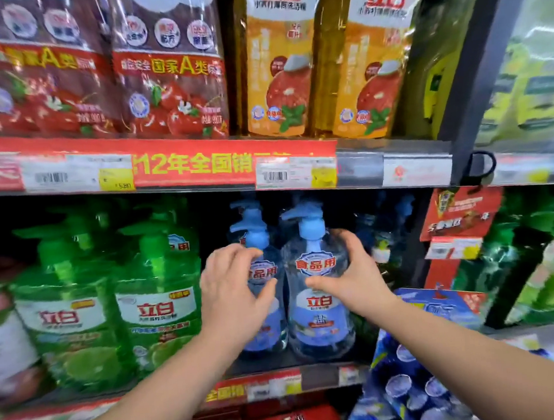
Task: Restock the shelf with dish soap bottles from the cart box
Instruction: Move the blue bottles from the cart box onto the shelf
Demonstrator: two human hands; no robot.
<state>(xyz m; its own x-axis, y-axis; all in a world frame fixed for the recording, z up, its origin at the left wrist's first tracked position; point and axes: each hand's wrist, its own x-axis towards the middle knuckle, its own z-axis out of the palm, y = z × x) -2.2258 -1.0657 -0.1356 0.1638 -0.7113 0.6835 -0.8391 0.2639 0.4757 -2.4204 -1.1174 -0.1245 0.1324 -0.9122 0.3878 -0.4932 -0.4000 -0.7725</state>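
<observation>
Two clear dish soap bottles with blue pumps and blue labels stand upright side by side on the middle shelf [317, 364]. My left hand [233, 288] lies on the front of the left bottle [266, 327], fingers spread over its upper label. My right hand [354, 275] cups the right side of the right bottle [318, 291], thumb across its front. More blue-pump bottles [384, 232] stand deeper in the shelf behind and to the right. At the lower right, the cart box [437, 300] is blue and holds several blue bottle tops [409, 386].
Green pump bottles [158, 301] fill the shelf to the left of the blue ones. Red and orange refill pouches [169, 63] hang on the shelf above. A dark upright post [475, 77] and a red hanging sign [461, 214] bound the bay on the right.
</observation>
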